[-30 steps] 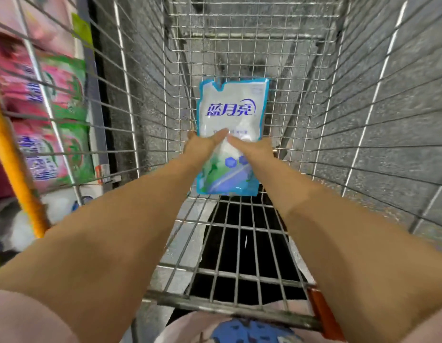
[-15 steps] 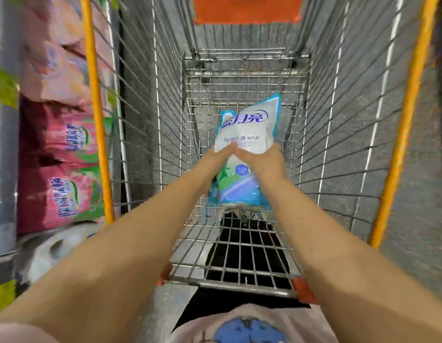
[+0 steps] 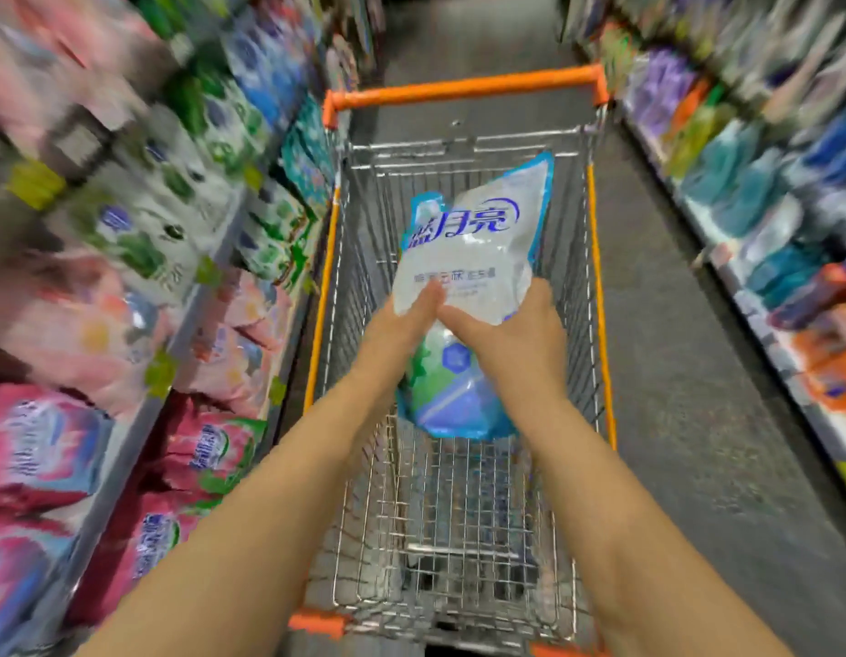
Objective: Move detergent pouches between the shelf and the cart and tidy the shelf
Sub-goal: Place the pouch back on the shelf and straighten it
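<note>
A wire cart (image 3: 464,538) with orange trim is seen dead ahead in the aisle, its basket bare of other goods where the mesh shows. To the left, a shelf (image 3: 141,419) is packed with pink pouches (image 3: 193,467) low down and green-and-white packs (image 3: 141,220) higher up, all badly blurred; to the right, a second shelf (image 3: 762,258) of blue, purple and orange packs is smeared as well. Nothing is set between the arms and the basket. A blue-and-white detergent pouch (image 3: 464,258) is held upright above the cart, tilted a little to the right, its lower end clear of the mesh floor. It is gripped by 2 hands: the left hand (image 3: 402,324) is pressed against its left side with the thumb on the front, and the right hand (image 3: 511,343) is wrapped around its right side, thumb across the front. Compared with 0.5 s ago, the pouch is carried higher, now up near the cart's rim, the far orange handle (image 3: 464,87) is brought fully into view, and far more of both shelves is shown.
</note>
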The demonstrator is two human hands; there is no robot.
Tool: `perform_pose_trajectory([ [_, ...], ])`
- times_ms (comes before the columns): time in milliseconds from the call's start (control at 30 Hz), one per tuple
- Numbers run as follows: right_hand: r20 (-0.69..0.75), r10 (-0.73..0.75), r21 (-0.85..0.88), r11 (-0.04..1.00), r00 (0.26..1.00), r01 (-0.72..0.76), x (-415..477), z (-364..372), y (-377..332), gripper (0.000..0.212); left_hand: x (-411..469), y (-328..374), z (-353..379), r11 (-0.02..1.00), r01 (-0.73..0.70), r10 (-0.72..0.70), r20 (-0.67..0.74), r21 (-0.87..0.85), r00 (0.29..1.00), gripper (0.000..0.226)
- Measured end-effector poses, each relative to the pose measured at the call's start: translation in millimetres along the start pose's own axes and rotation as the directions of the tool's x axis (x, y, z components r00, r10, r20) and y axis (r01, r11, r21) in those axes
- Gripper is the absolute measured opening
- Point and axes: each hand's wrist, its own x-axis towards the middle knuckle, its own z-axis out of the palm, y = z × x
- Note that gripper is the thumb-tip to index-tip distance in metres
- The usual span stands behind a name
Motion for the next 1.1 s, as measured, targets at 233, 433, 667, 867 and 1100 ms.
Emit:
perform_pose_trajectory([
  [233,0.088,-0.395,0.142,0.914,0.914,0.381,-26,-80,-89,0.098,-80,124,27,0.916,-0.347,0.367,-0.067,0.204,0.928,0.053],
  [433,0.144,-0.556,0.345,0.803,0.819,0.485,-84,-123,-138,0.077,-172,189,37,0.8,-0.499,0.558,-0.104,0.333,0.824,0.091],
  [667,0.191,-0.733,0.566,0.626,0.653,0.536,-180,-112,-208,0.081,-298,247,-4,0.701,-0.532,0.696,-0.293,0.476,0.655,0.046],
  [867,0.273,-0.842,0.782,0.476,0.465,0.402,-312,-61,-264,0.069,-445,272,-72,0.582,-0.448,0.813,-0.478,0.679,0.333,0.048],
  [1100,0.338,-0.904,0.906,0.388,0.26,0.171,-506,9,-301,0.071,-634,271,-158,0.536,-0.287,0.842,-0.524,0.794,0.125,0.047],
])
